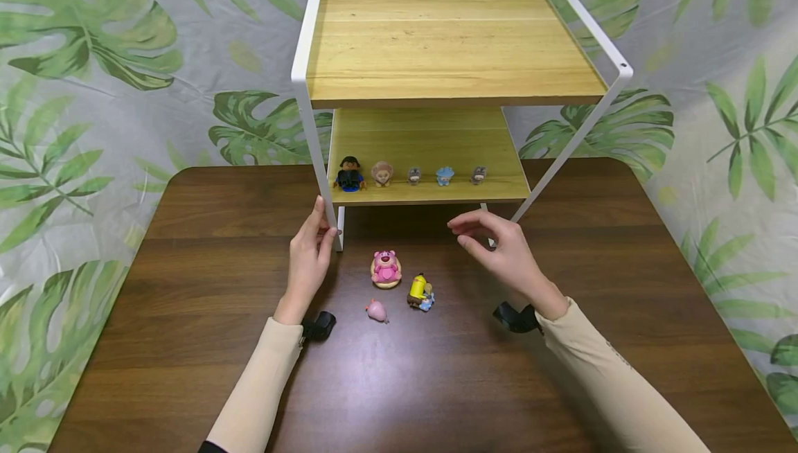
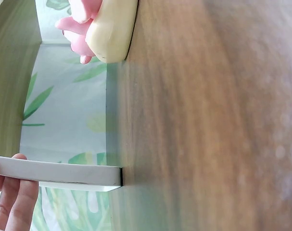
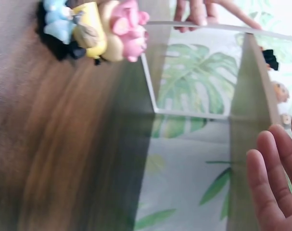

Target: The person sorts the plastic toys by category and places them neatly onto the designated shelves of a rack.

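Observation:
My left hand (image 1: 308, 251) holds the white front-left leg (image 2: 69, 172) of a two-tier shelf between thumb and fingers. In front of the lower board, my right hand (image 1: 499, 245) hovers with fingers loosely bent and nothing between them. On the lower board (image 1: 424, 127) stands a row of small figures: a black-haired doll (image 1: 350, 174), a brown furry one (image 1: 382, 174), a grey one (image 1: 414, 176), a blue one (image 1: 445, 176) and another grey one (image 1: 478, 175). Between the hands on the table lie a pink bear (image 1: 386, 269), a yellow-and-blue figure (image 1: 420, 292) and a small pink figure (image 1: 377, 310).
The upper wooden board (image 1: 449, 48) overhangs the back of the lower one, between white metal side frames (image 1: 576, 131). A dark brown wooden table (image 1: 206, 300) carries the shelf. Leaf-patterned cloth (image 1: 93, 16) hangs behind. Each wrist wears a black camera strap.

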Demonstrator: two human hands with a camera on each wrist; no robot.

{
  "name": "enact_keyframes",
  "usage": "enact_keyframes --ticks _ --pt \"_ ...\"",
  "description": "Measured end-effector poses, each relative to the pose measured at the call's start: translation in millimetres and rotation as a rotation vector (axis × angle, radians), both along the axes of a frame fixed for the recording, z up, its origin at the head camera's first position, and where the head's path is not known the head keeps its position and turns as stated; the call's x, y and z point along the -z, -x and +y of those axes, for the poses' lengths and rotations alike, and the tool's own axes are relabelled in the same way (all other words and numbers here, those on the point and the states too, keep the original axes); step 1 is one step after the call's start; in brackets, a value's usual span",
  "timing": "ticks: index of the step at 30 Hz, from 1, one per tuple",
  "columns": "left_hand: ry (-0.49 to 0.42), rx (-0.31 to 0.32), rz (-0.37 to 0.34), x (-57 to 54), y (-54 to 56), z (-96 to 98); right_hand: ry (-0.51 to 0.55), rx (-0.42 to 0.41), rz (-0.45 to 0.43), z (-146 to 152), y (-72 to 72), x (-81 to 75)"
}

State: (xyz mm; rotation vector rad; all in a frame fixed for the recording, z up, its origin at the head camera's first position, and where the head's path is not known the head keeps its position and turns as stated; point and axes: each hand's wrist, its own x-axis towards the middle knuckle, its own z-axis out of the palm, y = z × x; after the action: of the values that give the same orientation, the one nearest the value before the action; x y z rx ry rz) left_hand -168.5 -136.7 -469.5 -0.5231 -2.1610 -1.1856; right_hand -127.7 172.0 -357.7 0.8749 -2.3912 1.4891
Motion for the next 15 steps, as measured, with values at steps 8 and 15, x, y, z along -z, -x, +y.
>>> enact_keyframes --ticks 8,15 --pt "0.003 -0.002 0.010 -0.2 -0.3 0.2 -0.103 -0.061 -0.096 -1 6.5 29.7" --pt "0.004 -0.002 0.012 0.1 0.0 0.4 -0.142 -0.150 -0.160 2 15.4 67.1"
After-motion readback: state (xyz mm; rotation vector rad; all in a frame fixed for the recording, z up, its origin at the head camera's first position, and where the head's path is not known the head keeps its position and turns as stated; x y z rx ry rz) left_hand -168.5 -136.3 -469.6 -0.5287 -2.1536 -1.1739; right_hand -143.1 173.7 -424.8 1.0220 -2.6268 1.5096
